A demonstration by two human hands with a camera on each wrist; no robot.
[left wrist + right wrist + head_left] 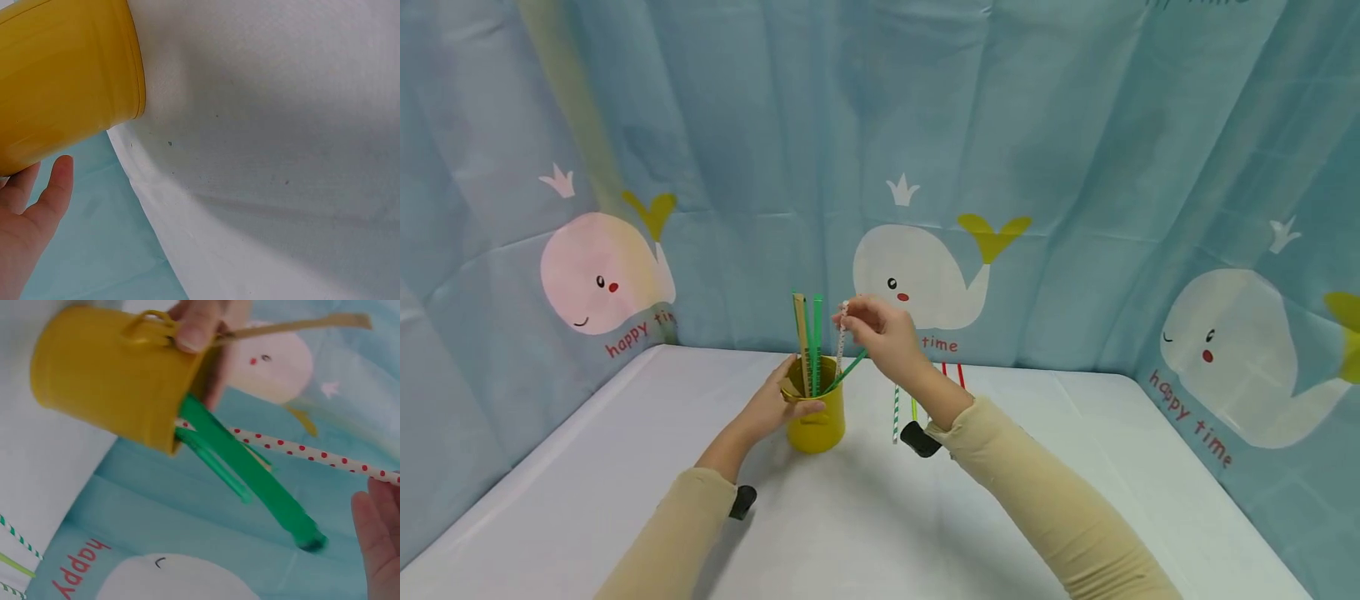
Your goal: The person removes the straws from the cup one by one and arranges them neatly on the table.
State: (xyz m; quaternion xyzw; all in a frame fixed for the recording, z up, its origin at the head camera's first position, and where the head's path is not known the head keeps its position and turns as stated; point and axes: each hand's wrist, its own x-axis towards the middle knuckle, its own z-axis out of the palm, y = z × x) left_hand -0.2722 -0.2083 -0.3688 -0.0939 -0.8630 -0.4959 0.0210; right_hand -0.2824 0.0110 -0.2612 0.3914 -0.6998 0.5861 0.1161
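A yellow bucket-like cup (816, 429) with a small handle stands on the white table. My left hand (775, 408) holds it at the rim, thumb on the near side and fingers around the left side. My right hand (886, 337) pinches the upper end of a white straw with red dots (300, 449), whose lower end is inside the cup. Also in the cup stand a tan flat stick (802, 333), a flat green strip (250, 472) and a thin green tube (219, 465) leaning out over the rim. The left wrist view shows the cup's side and a few fingertips.
To the right of the cup lie a green-and-white striped straw (896, 414), a yellow-green straw (914, 409) and red straws (961, 376), partly hidden by my right arm. Behind the table hangs a blue curtain (760, 275) printed with whales.
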